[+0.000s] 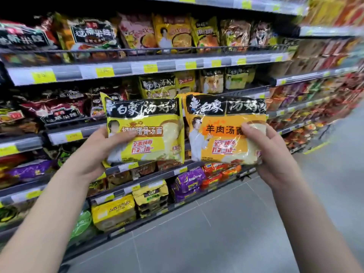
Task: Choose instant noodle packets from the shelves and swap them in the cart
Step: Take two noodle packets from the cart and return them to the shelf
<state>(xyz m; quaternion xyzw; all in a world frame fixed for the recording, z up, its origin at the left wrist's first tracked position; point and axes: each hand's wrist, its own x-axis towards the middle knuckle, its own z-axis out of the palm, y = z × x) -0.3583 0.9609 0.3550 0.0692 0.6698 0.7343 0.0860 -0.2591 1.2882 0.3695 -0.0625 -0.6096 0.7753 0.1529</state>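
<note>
I hold two instant noodle packets up side by side in front of the shelves. My left hand (pixel 98 152) grips the yellow noodle packet (pixel 153 134) at its lower left, thumb across the front. My right hand (pixel 271 154) grips the orange noodle packet (pixel 220 134) at its right edge, thumb on the front. Both packets have a black band with white characters along the top. The two packets nearly touch in the middle. No cart is in view.
Shelves (pixel 137 66) packed with noodle packets run from the left to the far right, with yellow price tags on their rails. Yellow multipacks (pixel 113 212) and purple packs (pixel 190 182) sit on the low shelves. Grey tiled floor (pixel 236 223) stretches to the right.
</note>
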